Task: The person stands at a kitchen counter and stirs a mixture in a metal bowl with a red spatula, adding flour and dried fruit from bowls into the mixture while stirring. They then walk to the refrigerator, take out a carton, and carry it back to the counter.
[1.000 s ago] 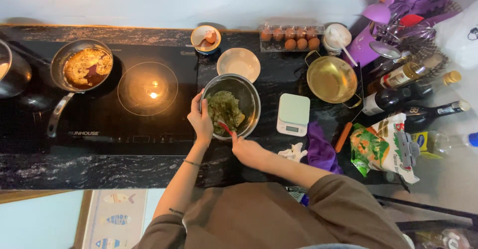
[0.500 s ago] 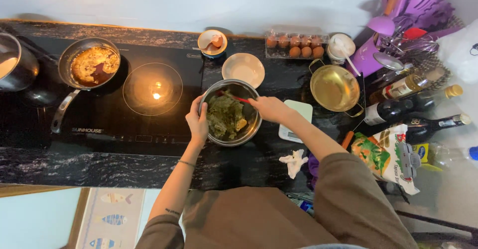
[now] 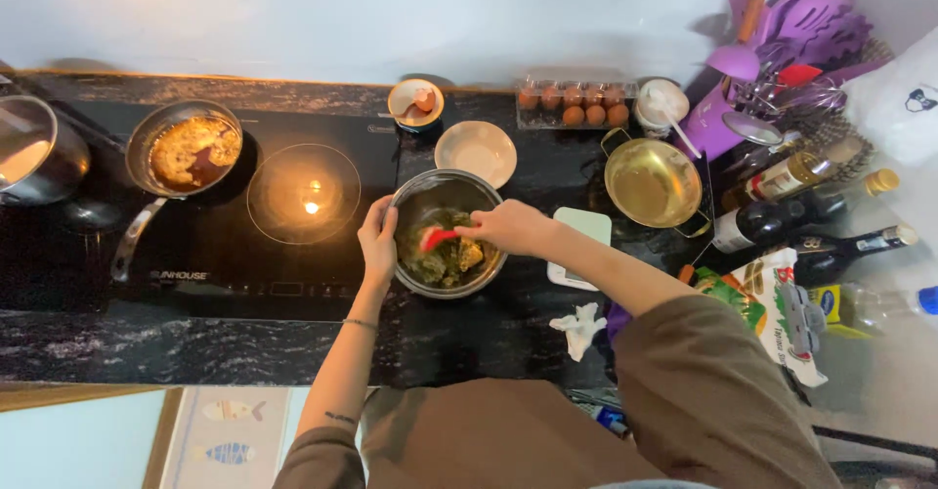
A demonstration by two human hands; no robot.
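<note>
Right hand: the right hand [image 3: 510, 227] is closed around a red spatula [image 3: 436, 238], its blade down in the food.
Left hand: the left hand [image 3: 377, 243] grips the near left rim of the metal mixing bowl [image 3: 426, 192], fingers curled over the edge.
Bowl: it sits on the dark marble counter [image 3: 195, 352], just right of the black cooktop [image 3: 195, 245], and holds a green and yellowish mixture [image 3: 445, 259].
Just beyond: an empty white dish [image 3: 476, 152] lies behind the bowl; a small bowl with eggshell [image 3: 415, 104] stands farther back.
To the right: a white kitchen scale [image 3: 583, 235] is partly under the right forearm, with a brass pot [image 3: 652, 183] behind it and an egg carton [image 3: 574, 103] by the wall.
On the cooktop: a lit burner ring [image 3: 304, 194] glows beside a frying pan [image 3: 186, 152] of browned food.
</note>
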